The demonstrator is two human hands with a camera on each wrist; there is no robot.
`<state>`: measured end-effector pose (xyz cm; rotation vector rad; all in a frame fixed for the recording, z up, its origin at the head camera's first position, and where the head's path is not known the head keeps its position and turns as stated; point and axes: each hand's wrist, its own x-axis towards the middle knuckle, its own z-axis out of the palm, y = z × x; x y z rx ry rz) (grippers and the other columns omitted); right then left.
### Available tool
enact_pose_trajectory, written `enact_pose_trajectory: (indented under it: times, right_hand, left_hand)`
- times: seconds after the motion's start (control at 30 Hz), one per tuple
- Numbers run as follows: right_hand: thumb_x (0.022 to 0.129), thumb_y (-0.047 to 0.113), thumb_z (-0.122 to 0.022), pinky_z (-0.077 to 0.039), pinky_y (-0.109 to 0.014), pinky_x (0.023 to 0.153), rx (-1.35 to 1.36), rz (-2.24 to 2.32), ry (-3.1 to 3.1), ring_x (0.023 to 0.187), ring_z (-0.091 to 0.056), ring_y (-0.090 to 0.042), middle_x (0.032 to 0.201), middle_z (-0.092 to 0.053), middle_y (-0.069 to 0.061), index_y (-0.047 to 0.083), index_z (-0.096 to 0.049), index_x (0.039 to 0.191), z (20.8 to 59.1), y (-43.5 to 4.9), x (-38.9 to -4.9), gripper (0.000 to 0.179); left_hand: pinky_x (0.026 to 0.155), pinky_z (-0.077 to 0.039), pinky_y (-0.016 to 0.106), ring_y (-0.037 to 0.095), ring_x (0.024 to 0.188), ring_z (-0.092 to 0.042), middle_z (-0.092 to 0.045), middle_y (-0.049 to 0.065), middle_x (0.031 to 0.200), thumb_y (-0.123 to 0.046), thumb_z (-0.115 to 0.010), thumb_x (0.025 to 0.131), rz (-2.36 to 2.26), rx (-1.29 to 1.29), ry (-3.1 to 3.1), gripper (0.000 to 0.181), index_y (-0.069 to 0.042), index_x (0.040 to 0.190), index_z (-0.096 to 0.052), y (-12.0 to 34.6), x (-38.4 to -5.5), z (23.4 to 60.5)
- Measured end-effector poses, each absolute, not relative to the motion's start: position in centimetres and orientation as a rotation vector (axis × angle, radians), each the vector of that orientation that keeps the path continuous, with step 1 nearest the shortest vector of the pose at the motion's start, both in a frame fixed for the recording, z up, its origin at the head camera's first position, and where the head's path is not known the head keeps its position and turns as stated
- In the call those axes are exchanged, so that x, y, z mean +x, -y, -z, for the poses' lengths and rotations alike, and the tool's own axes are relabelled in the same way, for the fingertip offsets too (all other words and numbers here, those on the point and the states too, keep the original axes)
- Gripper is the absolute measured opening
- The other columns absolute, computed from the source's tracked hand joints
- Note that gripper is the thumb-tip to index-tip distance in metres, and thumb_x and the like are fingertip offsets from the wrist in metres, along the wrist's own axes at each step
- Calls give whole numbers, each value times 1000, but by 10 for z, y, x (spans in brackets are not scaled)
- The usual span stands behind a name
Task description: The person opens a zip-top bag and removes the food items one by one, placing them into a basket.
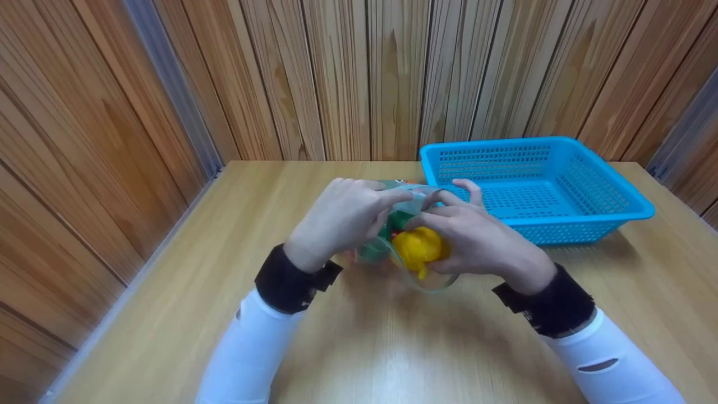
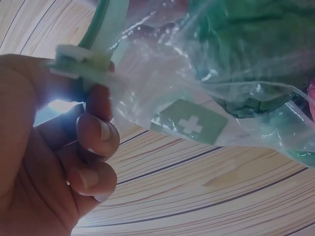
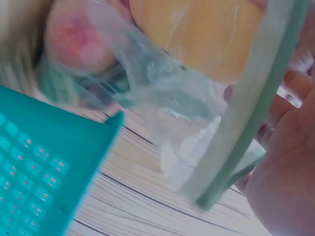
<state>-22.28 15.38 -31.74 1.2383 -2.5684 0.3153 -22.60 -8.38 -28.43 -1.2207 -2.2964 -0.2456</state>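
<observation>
A clear zip bag [image 1: 373, 251] with a green closure strip hangs between both hands above the table, its mouth spread. My left hand [image 1: 348, 216] pinches the bag's edge by the slider, as the left wrist view shows. A yellow ribbed vegetable [image 1: 416, 247] with a short stem sits at the bag's mouth; the fingers of my right hand [image 1: 471, 235] curl round it. Inside the bag, a dark green leafy-looking thing [image 2: 251, 54] shows in the left wrist view, and a round pinkish-yellow fruit [image 3: 78, 42] in the right wrist view. Other contents are blurred.
A blue perforated basket [image 1: 561, 224] stands at the back right of the wooden table [image 1: 213, 314], close to my right hand. Wood-panelled walls [image 1: 336, 84] rise behind and at the sides.
</observation>
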Motion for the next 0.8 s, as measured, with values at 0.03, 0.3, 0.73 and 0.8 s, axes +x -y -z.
enact_pose_trajectory:
  times: [0.03, 0.3, 0.73, 0.8]
  right_hand:
    - [64, 26, -94, -6, -67, 107, 1240, -328, 2543, 122, -47, -24, 111, -74, 2, 21, -68, 120, 315, -156, -222, 61]
    - [64, 22, -94, -11, -65, 106, 1278, -478, 2259, 119, -50, -25, 116, -72, -2, 13, -68, 118, 301, -167, -217, 60]
    - [83, 44, -77, -19, -51, 100, 1164, -676, 1888, 115, -49, -34, 112, -72, -11, 6, -69, 116, 285, -180, -218, 51]
    - [83, 44, -77, -20, -49, 101, 1123, -674, 1845, 114, -49, -34, 112, -72, -12, 5, -69, 115, 285, -181, -220, 51]
  left_hand:
    - [49, -31, 21, 15, 49, -38, -53, 2, 62, -10, -61, 95, 249, -1223, 2305, 31, -15, 125, -70, 84, -226, 284]
    - [50, -38, 20, 15, 48, -40, -69, 3, 77, -11, -59, 98, 259, -1210, 2321, 31, -14, 127, -69, 83, -227, 285]
    - [57, -45, 21, 15, 54, -47, -62, 2, 73, -9, -60, 97, 229, -1164, 2354, 30, -11, 127, -66, 82, -227, 284]
    - [55, -44, 21, 16, 53, -45, -59, 2, 70, -8, -61, 97, 227, -1169, 2357, 30, -11, 126, -67, 82, -227, 285]
